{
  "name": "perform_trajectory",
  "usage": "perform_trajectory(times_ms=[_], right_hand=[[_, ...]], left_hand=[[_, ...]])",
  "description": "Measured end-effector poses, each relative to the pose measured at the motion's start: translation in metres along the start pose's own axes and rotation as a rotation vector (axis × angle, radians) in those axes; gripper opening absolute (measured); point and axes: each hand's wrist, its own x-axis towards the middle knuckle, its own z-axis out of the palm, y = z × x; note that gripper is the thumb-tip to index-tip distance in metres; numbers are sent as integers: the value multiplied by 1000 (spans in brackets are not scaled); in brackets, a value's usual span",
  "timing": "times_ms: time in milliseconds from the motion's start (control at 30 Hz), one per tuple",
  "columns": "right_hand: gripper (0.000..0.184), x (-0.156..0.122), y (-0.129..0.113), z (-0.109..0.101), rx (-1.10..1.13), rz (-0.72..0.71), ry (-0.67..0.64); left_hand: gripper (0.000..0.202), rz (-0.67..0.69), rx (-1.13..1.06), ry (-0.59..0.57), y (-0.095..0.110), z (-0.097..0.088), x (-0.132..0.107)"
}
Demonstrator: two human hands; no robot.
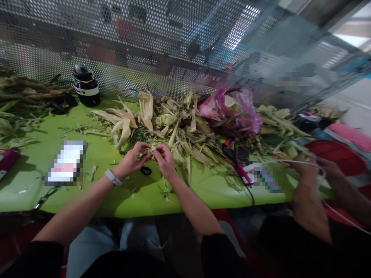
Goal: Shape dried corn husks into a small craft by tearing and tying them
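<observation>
Both sets of fingertips meet over the green table (116,200), pinching a small pale piece of corn husk (152,148). My left hand (133,157), with a light band on the wrist, grips its left side. From the right, my right hand (165,160) pinches the same piece between thumb and fingers. Its exact shape is mostly covered by the fingers. Just beyond my hands lies a heap of dry corn husks (199,144), with larger curled husks (123,129) at its left. A black ring-shaped thing (145,170) rests on the table below my hands.
A dark bottle (87,87) stands at the back left, and a phone (66,162) lies nearer. Behind the heap sits a pink plastic bag (213,108). A perforated metal screen (162,50) borders the table. A co-worker's hands (307,164) work at the right.
</observation>
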Motion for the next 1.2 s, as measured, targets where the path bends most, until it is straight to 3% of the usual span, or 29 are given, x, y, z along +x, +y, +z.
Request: perform_trajectory(times_ms=[133, 367, 633, 933, 1100, 1200], right_hand=[[20, 0, 2, -1, -3, 6, 12], [14, 5, -16, -15, 37, 12, -138], [17, 11, -12, -16, 45, -33, -68], [17, 8, -19, -13, -154, -220, 79], [20, 11, -12, -12, -65, -49, -63], [22, 11, -11, -11, -73, -47, -77]], left_hand=[[25, 11, 7, -51, -1, -1, 0], [19, -1, -54, -181, 1, -12, 4], [24, -47, -112, -208, 3, -12, 5], [25, -247, -276, -305, 3, -13, 9], [19, -195, -235, -483, 6, -14, 9], [21, -191, -237, -507, 3, -15, 9]])
